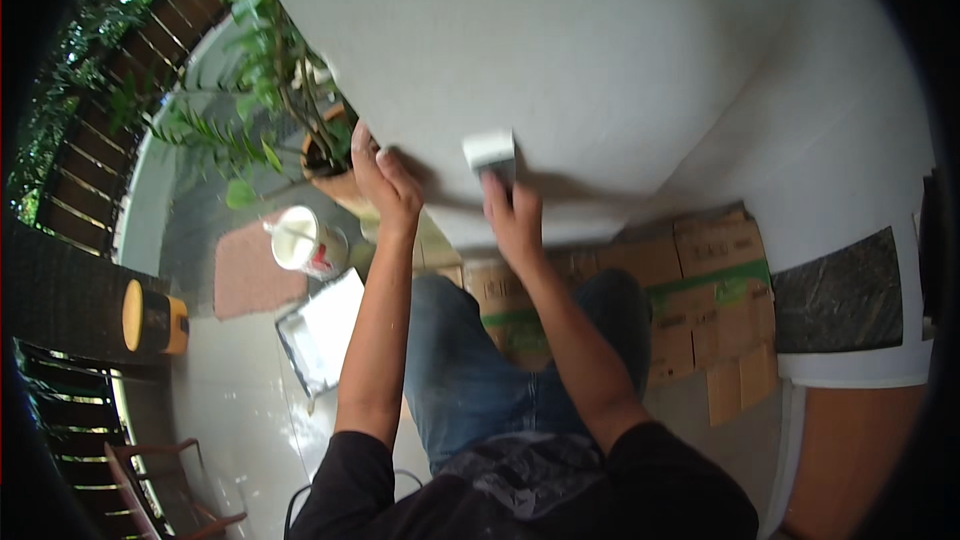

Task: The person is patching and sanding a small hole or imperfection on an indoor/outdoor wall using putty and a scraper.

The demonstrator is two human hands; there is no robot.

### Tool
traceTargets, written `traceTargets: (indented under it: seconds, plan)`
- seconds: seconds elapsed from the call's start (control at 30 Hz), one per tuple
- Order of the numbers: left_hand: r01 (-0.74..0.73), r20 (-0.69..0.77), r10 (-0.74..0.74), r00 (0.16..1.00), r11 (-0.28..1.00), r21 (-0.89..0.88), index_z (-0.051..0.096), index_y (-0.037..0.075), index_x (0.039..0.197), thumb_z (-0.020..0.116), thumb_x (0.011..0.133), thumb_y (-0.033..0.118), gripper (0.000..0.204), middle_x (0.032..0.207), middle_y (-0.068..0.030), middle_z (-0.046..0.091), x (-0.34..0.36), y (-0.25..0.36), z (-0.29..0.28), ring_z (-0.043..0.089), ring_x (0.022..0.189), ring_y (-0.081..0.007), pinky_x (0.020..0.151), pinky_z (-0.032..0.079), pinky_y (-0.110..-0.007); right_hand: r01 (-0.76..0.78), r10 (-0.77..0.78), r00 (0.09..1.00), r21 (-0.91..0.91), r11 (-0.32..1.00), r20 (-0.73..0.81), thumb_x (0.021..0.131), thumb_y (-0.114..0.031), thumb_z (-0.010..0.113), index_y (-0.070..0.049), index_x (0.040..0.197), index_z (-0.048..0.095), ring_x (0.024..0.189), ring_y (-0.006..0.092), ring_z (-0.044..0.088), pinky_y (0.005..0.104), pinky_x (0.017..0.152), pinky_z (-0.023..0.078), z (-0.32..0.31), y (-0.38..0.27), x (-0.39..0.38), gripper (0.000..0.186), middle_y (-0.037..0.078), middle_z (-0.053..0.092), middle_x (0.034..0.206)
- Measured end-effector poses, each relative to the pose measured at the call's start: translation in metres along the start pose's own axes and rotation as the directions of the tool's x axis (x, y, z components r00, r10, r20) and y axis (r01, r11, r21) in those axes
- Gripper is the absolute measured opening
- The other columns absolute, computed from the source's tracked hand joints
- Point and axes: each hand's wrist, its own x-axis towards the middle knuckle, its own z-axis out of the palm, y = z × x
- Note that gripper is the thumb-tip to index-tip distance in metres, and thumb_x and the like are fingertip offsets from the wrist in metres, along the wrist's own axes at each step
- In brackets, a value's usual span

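My right hand [517, 223] is closed around the dark handle of a flat, wide-ended hand tool [489, 150]. Its end is white and its neck grey; whether it is a paintbrush or a putty knife I cannot tell. The tool's end lies at the face of a white wall [560, 50]. Beside the wall's left edge, my left hand [388, 185] is raised with fingers and thumb apart, holding nothing that I can see. Some of its fingertips are hard to make out against the edge.
Flattened cardboard [640, 270] covers the floor along the wall's foot. On the left stand a bucket [297, 240] of white stuff, a white-smeared tray [322, 330], a pinkish mat [255, 270], a potted plant [325, 150], a yellow-and-black container [155, 317] and a wooden chair [150, 470].
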Motion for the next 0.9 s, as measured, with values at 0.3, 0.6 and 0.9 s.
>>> traceTargets:
  seconds: [0.3, 0.6, 0.9]
  plan:
    - [-0.055, -0.057, 0.066, 0.996, 0.985, 0.163, 0.051, -0.005, 0.094, 0.023, 0.101, 0.035, 0.049, 0.082, -0.0181, 0.049, 0.007, 0.018, 0.018, 0.048, 0.073, -0.0326, 0.069, 0.038, -0.039, -0.450, 0.460, 0.887, 0.175, 0.876, -0.022, 0.094, -0.037, 0.058, -0.003, 0.054, 0.050, 0.043, 0.0083, 0.043, 0.0275, 0.043, 0.033, 0.007, 0.040, -0.059, 0.054, 0.000, 0.046, 0.046]
    - [0.021, -0.094, 0.006, 0.996, 0.960, 0.280, 0.041, -0.001, 0.071, 0.019, 0.103, 0.036, 0.053, 0.070, -0.0147, 0.045, -0.004, -0.021, 0.009, 0.041, 0.066, -0.0327, 0.085, 0.029, -0.051, -0.051, 0.053, 0.998, 0.063, 0.997, -0.027, 0.091, -0.035, 0.062, 0.003, 0.062, 0.055, 0.045, 0.0376, 0.045, 0.0419, 0.045, 0.036, 0.009, -0.025, 0.002, 0.048, 0.022, 0.047, 0.053]
    - [-0.081, -0.095, 0.097, 0.991, 0.985, 0.154, 0.036, -0.002, 0.072, 0.024, 0.103, 0.031, 0.047, 0.070, -0.0162, 0.039, 0.005, 0.002, 0.015, 0.037, 0.060, -0.0300, 0.057, 0.029, -0.039, -0.073, 0.075, 0.997, 0.067, 0.995, -0.022, 0.092, -0.031, 0.062, 0.004, 0.060, 0.056, 0.041, 0.0154, 0.046, 0.0339, 0.044, 0.038, 0.006, -0.037, 0.003, 0.048, 0.012, 0.048, 0.046]
